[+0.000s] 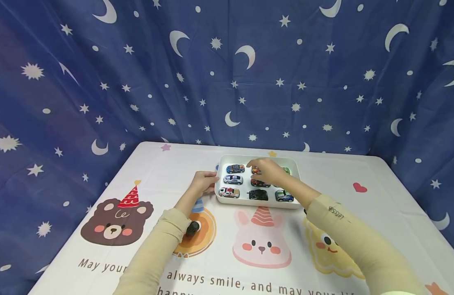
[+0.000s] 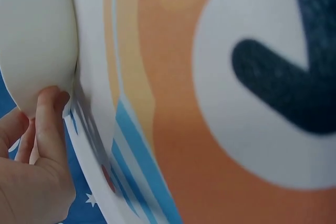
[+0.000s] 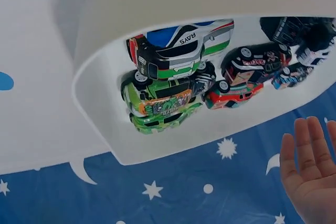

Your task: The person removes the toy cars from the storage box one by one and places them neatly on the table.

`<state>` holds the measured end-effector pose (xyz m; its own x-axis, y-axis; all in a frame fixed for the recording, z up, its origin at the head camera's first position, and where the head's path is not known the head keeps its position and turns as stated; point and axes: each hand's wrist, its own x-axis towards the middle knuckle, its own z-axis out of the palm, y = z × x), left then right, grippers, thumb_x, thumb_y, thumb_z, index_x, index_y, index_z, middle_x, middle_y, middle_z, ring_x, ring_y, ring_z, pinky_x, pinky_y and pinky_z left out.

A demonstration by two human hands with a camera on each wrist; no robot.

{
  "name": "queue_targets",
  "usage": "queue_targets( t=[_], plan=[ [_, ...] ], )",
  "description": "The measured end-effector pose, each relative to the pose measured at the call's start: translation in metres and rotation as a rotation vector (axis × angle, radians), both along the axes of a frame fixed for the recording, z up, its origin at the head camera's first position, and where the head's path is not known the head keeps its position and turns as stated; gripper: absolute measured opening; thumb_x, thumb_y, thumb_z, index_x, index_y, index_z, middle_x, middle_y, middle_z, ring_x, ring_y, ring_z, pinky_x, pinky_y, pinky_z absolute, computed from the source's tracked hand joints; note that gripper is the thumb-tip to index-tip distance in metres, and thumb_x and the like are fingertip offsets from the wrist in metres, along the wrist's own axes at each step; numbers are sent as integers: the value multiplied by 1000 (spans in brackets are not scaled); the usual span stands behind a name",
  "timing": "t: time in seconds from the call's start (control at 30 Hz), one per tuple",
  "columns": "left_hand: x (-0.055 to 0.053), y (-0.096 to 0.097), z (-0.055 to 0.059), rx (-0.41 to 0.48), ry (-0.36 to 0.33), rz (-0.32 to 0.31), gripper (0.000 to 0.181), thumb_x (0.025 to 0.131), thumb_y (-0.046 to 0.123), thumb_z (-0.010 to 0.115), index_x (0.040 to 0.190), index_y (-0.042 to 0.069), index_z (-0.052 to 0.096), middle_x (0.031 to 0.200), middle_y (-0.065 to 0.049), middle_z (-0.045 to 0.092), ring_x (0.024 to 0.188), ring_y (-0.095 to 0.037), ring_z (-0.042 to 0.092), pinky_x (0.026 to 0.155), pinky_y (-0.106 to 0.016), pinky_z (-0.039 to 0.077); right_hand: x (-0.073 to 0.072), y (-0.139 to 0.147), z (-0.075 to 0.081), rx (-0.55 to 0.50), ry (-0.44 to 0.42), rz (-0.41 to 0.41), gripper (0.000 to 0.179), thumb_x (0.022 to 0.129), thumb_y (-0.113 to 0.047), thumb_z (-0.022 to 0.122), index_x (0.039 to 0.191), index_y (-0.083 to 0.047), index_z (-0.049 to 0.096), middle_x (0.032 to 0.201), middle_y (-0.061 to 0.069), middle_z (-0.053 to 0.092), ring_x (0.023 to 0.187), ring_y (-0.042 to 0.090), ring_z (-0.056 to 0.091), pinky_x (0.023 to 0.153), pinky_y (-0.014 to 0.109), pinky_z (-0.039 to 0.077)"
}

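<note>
A white plastic tray [image 1: 262, 202] holds several small toy cars in rows. My left hand [image 1: 205, 182] grips its left end; in the left wrist view the left hand's [image 2: 39, 166] fingers bend at the tray's [image 2: 39, 35] edge. Over the tray's middle, my right hand [image 1: 267, 170] partly hides the orange car [image 1: 255, 170] and the red-and-black car [image 1: 260, 183]. The right wrist view shows this right hand [image 3: 312, 171] with fingers extended and nothing in the palm. At the left are a blue car [image 1: 235, 169], a white car [image 1: 233, 179] and a white-and-red car [image 1: 229, 192].
A black toy vehicle [image 1: 258, 194] and a blue-and-green car [image 1: 284, 196] stand along the tray's near side. Green cars [image 3: 163, 98] sit at its right end. The white tablecloth [image 1: 157, 164] has printed animal faces; a blue starry curtain [image 1: 212, 102] hangs behind.
</note>
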<state>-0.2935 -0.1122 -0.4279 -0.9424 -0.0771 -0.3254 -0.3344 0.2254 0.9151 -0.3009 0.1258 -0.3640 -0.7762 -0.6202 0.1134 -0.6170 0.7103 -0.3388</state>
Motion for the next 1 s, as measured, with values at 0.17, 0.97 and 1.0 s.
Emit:
queue_targets(
  t=[0.17, 0.97, 1.0],
  plan=[
    [1, -1, 1, 3, 7, 7, 37, 90, 10, 62, 125, 2, 59, 114, -23, 65, 69, -9, 62, 59, -18, 57, -9, -8, -6, 18, 2, 25, 35, 83, -7, 70, 115, 2, 63, 108, 18, 67, 99, 31, 63, 81, 38, 57],
    [4, 5, -5, -9, 67, 50, 32, 90, 9, 61, 121, 1, 61, 111, -22, 66, 68, -10, 61, 54, -15, 55, -62, -39, -16, 73, -199, -8, 41, 87, -9, 66, 127, -1, 56, 122, 21, 61, 111, 35, 59, 95, 40, 53],
    [4, 5, -5, -11, 68, 54, 32, 90, 9, 61, 121, 1, 61, 111, -22, 66, 66, -9, 60, 52, -14, 53, -63, -40, -17, 71, -211, -10, 41, 87, -8, 66, 127, -1, 56, 122, 21, 60, 112, 35, 59, 95, 41, 52]
  ],
)
